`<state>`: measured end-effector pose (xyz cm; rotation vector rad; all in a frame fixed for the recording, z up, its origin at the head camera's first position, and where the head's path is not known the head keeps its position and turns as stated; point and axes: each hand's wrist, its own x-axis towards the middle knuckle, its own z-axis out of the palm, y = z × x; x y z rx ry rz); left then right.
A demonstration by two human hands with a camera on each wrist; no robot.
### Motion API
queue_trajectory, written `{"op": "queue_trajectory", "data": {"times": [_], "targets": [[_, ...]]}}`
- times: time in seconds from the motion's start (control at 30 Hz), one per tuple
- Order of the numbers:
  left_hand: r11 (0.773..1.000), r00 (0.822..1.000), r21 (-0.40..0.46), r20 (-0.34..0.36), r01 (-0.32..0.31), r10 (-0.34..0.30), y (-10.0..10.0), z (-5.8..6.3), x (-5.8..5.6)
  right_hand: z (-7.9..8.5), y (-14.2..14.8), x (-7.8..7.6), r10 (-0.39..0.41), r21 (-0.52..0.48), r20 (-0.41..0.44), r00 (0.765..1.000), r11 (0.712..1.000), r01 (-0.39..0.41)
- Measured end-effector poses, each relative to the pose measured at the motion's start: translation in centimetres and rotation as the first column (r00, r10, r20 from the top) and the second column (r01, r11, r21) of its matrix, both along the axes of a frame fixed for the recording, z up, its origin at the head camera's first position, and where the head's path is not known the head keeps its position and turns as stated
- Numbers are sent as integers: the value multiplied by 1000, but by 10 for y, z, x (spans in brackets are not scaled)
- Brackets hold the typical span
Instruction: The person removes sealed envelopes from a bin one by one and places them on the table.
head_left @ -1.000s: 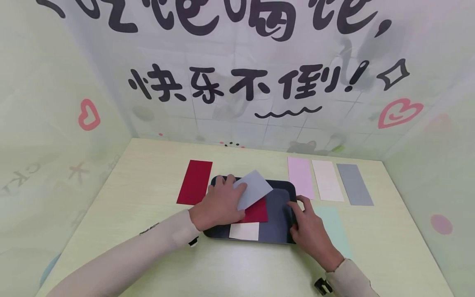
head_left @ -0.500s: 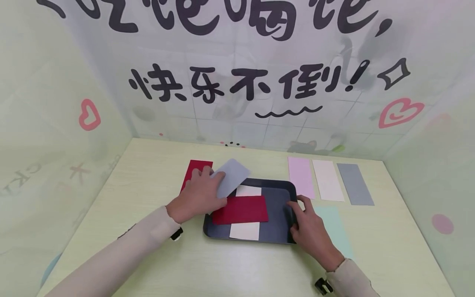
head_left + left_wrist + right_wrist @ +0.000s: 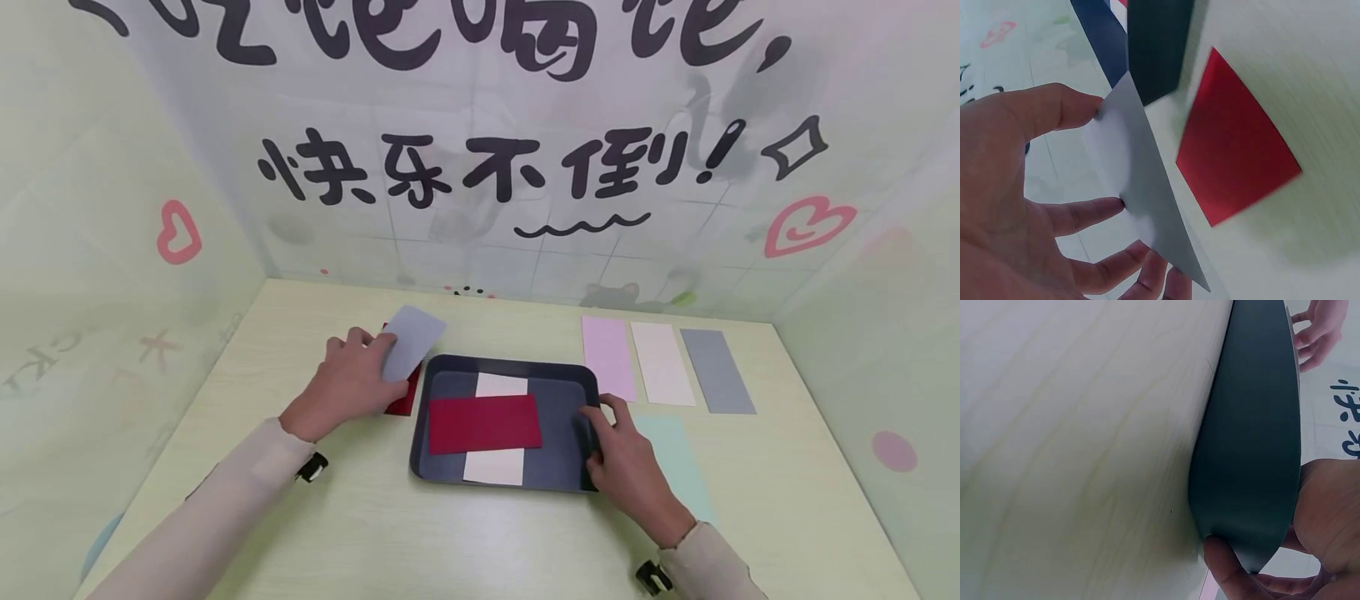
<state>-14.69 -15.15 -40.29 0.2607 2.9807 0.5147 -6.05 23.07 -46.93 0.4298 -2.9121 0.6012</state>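
Since the earlier frame, the left hand (image 3: 347,379) and the pale grey card (image 3: 412,342) have moved off the tray (image 3: 561,425) to its left. Tabletop (image 3: 450,550): flat, light wood grain, under the tray. Tray: dark, smooth, rounded-rectangular, walled — right rim gripped by the right hand (image 3: 630,462). Red card (image 3: 484,423): rectangular, crosswise over a white strip (image 3: 493,468) in the tray. Pale grey card: thin, straight-edged, tilted — pinched between left thumb and fingers.

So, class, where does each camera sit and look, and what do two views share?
Head: worn there, facing forward and down at the tray; left grip, right grip, sleeves show.
Left wrist: worn there, facing the left grip and its grey card.
Right wrist: worn there, facing the tray's wall; right grip near, left grip beyond.
Head and left wrist share that grey card.
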Motion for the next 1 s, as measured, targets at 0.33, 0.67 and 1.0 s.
{"op": "queue_trajectory", "data": {"times": [0.33, 0.67, 1.0], "targets": [[999, 999, -23, 17, -32, 32, -37, -8, -8, -1, 1, -1, 2, 0, -2, 1000, 1000, -2], [993, 993, -26, 32, -115, 116, -58, -22, -18, -2, 2, -1, 10, -1, -7, 1000, 1000, -10], [981, 976, -50, 97, -189, 193, -65, -36, -26, -2, 2, 0, 8, -7, -12, 1000, 1000, -8]]}}
